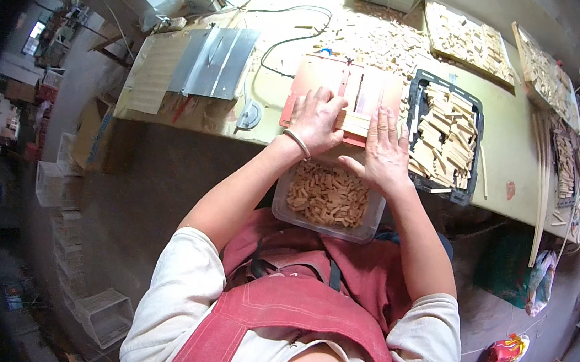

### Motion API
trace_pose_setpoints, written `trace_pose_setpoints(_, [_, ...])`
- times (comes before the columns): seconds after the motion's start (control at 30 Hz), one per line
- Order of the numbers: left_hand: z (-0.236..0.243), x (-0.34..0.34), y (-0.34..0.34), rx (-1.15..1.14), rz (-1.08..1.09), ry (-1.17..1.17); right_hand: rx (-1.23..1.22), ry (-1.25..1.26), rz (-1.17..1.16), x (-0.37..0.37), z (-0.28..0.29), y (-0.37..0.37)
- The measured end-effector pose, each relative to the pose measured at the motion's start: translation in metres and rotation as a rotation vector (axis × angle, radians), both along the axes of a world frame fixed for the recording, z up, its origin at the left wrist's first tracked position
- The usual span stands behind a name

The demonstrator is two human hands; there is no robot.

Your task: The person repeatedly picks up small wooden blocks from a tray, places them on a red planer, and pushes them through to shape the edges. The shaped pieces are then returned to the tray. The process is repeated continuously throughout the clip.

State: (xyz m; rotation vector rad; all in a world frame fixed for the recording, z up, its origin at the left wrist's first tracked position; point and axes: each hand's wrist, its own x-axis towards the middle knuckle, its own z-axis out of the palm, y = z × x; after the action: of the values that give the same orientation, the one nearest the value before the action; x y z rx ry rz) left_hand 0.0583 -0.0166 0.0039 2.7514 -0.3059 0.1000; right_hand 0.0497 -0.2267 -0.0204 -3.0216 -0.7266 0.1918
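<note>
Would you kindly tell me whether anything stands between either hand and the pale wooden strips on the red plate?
Nothing visible does: the left hand is at the left end of the wooden strips, and the right hand is at their right end.

Left of the red plate (pixel 309 76), a narrow lane of bench (pixel 268 96) lay bare, bounded by the gauge (pixel 249 115) and grey panel (pixel 228 67); a cable (pixel 265 62) looped across its far end. Rightward, the crate (pixel 482 106) stood just beside the plate; beyond it, bare bench reached the long strips (pixel 542 188). Scraps (pixel 370 38) cluttered the back. Clearance beneath the left hand (pixel 317 121) and right hand (pixel 386 149) was hard to judge.
</note>
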Motion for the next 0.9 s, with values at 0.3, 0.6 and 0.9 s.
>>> trace_pose_setpoints(0.3, [0.0, 0.011, 0.006, -0.049, -0.054, 0.028, 0.009, 0.081, -0.024, 0.002, 0.002, 0.003])
trace_pose_setpoints(0.6, [0.0, 0.012, 0.009, 0.011, -0.081, -0.038, 0.039, 0.125, -0.033, 0.007, 0.012, -0.009])
trace_pose_setpoints(0.9, [-0.003, 0.013, 0.009, 0.032, -0.074, -0.045, 0.071, -0.006, 0.004, 0.004, 0.009, -0.009])
